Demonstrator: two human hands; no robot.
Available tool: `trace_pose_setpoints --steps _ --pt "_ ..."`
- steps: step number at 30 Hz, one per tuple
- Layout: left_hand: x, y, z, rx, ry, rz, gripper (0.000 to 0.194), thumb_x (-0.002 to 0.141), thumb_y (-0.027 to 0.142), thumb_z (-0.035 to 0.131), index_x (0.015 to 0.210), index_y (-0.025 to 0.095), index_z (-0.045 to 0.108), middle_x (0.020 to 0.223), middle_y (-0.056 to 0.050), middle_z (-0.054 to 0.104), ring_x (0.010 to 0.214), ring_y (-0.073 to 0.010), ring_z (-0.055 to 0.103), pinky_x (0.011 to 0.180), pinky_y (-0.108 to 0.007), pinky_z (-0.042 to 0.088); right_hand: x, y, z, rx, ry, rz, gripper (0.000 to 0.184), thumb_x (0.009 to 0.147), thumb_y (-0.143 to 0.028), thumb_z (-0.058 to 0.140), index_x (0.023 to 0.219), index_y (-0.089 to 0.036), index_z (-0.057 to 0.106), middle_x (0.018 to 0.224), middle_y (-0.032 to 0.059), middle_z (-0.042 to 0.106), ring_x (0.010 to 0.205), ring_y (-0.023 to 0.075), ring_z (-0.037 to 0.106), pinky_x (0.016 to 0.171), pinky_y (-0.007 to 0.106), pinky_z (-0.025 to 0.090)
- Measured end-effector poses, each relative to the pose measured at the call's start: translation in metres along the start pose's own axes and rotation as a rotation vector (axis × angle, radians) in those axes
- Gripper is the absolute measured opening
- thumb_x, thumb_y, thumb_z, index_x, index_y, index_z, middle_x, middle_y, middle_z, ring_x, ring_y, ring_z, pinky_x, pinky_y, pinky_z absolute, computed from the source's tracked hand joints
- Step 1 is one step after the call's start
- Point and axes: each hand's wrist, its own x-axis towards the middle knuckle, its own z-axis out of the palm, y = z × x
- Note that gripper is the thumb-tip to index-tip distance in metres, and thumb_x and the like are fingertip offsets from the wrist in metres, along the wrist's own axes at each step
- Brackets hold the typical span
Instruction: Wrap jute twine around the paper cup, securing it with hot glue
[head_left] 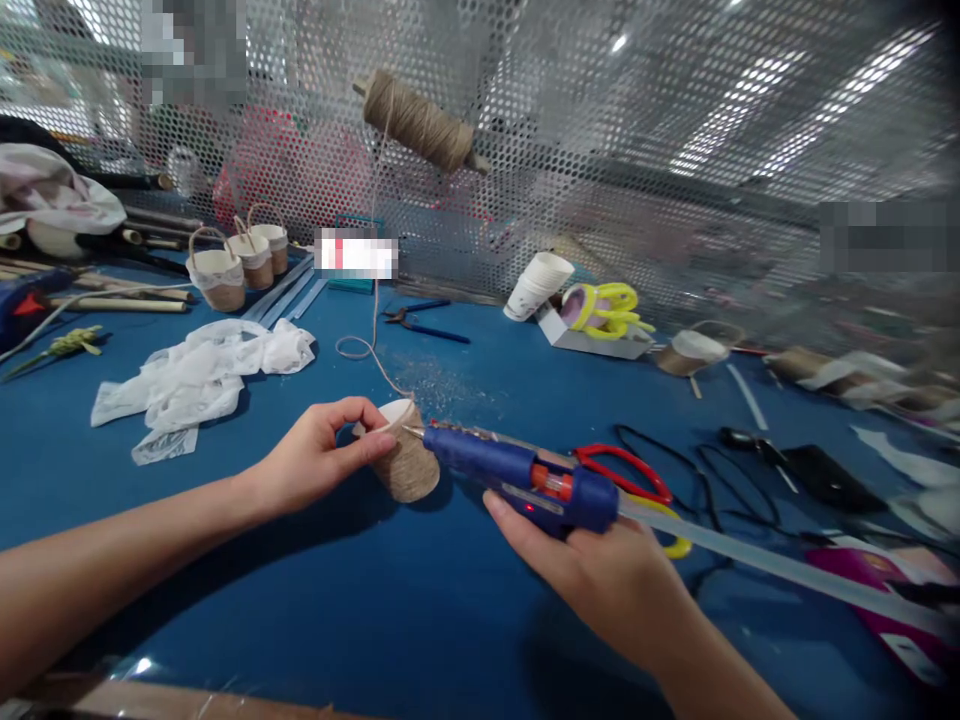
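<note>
My left hand (330, 445) pinches the rim of a small paper cup (409, 465) wrapped in brown twine, tilted above the blue table. My right hand (607, 580) is wrapped around a blue hot glue gun (502, 470), with a long glue stick (750, 555) sticking out of its back. The gun's metal tip is at the cup's side near the rim, and a red light shows on its body. From the cup a strand of twine (375, 340) runs up to a twine spool (420, 120) on the mesh panel.
White lace (202, 375) lies to the left, below several finished little baskets (217, 280). Pliers (427, 325), stacked paper cups (538, 285) and a yellow-handled item (607, 308) are at the back. Red-handled scissors (626, 470) and a black cable (705, 480) lie beyond the glue gun.
</note>
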Motion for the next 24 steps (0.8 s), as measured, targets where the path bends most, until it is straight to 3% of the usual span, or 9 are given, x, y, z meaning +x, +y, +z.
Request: trace_pose_setpoints --steps 8,12,17,24 --pt "0.000 0.001 0.002 0.018 -0.012 -0.024 0.022 0.079 0.035 0.054 0.075 0.014 0.055 0.075 -0.003 0.061 0.071 -0.0142 0.053 0.069 -0.027 0.042 -0.007 0.005 0.004 -0.135 -0.007 -0.083 0.025 0.081 -0.024 0.047 0.087 -0.030 0.070 0.056 0.0060 0.061 0.089 0.0281 0.061 0.079 0.041 0.048" --pt "0.000 0.003 0.002 0.011 -0.010 -0.025 0.020 0.078 0.034 0.055 0.074 0.014 0.055 0.075 -0.003 0.060 0.071 -0.0145 0.052 0.070 -0.028 0.041 -0.003 -0.005 0.003 -0.073 0.006 -0.051 0.024 0.081 -0.028 0.045 0.084 -0.030 0.069 0.052 0.0049 0.057 0.080 0.0272 0.062 0.075 0.041 0.049" --pt "0.000 0.003 0.001 0.037 -0.009 -0.013 0.019 0.077 0.033 0.055 0.075 0.014 0.056 0.075 -0.002 0.060 0.072 -0.0147 0.052 0.070 -0.028 0.040 0.005 -0.019 0.000 -0.012 -0.022 0.089 0.020 0.081 -0.032 0.047 0.077 -0.026 0.065 0.062 0.0048 0.061 0.061 0.0215 0.060 0.060 0.035 0.051" --pt "0.000 0.003 -0.001 0.082 -0.021 0.006 0.019 0.077 0.033 0.056 0.074 0.015 0.055 0.080 -0.004 0.062 0.076 -0.0160 0.053 0.072 -0.029 0.042 0.006 -0.019 -0.003 -0.007 0.057 0.079 0.015 0.078 -0.032 0.050 0.074 -0.026 0.063 0.062 0.0056 0.061 0.069 0.0258 0.062 0.065 0.037 0.051"
